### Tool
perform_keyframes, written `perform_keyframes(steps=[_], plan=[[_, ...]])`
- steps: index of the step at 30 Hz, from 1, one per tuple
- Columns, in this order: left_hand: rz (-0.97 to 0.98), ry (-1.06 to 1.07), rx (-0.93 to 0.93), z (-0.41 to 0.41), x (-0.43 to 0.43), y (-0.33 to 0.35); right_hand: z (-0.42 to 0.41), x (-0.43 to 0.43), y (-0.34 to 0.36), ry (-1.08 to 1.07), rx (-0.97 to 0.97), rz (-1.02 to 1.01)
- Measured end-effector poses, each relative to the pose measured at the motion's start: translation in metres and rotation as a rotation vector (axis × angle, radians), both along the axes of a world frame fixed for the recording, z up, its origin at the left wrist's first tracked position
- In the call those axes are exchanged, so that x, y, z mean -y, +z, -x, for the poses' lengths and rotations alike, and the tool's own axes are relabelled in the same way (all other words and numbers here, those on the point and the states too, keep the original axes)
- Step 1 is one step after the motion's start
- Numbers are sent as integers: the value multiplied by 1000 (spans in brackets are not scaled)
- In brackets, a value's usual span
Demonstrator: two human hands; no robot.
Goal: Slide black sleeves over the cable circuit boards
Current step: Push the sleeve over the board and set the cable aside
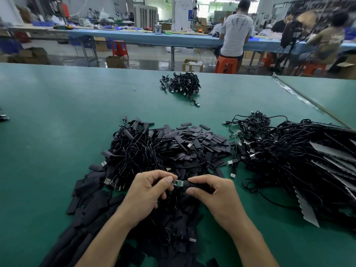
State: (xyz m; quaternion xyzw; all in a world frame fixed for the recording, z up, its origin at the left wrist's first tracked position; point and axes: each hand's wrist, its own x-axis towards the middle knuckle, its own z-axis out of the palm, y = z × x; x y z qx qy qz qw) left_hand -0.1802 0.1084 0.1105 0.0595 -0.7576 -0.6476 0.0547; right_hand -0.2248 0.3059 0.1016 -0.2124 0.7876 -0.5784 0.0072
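Hands: left hand (148, 189) pinches the circuit board (178, 183), right hand (213, 193) fingers clamp a black sleeve (194, 185), over the desk's (57, 112) near edge.
Progress: sleeve mouth at the board, green showing, so half on at best.
Left: cable heap (289, 151) at the right edge, loose sleeves (202, 139) mid-desk.
Hidden: board's cable under the palms; far bundle (181, 83) too small to judge.

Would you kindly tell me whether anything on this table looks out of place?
Nothing looks damaged. Only a bare green circuit board lies exposed at the left edge of the right cable pile, unsleeved.
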Motion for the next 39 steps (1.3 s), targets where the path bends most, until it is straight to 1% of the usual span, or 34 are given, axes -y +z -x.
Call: perform_keyframes(steps=[2,6,12,19,23,26,31,34,39], plan=[[1,-9,2,0,2,1,0,1,-1,-6,18,21],[42,-34,27,0,3,0,0,2,-5,-10,28,-10],[32,3,7,1,4,-1,-2,5,-3,54,28,-25],[21,38,-13,1,3,-3,-2,9,-2,14,37,-23],[28,44,-12,2,3,-4,-3,10,-4,10,8,-76],[13,43,-7,2,4,-4,-4,10,-6,1,17,-74],[43,39,0,3,1,-4,-6,12,-5,-30,-93,-160],[61,25,1,3,2,-5,-6,13,-5,-33,-95,-141],[101,-70,16,1,1,-4,-8,17,-7,-42,-135,-138]])
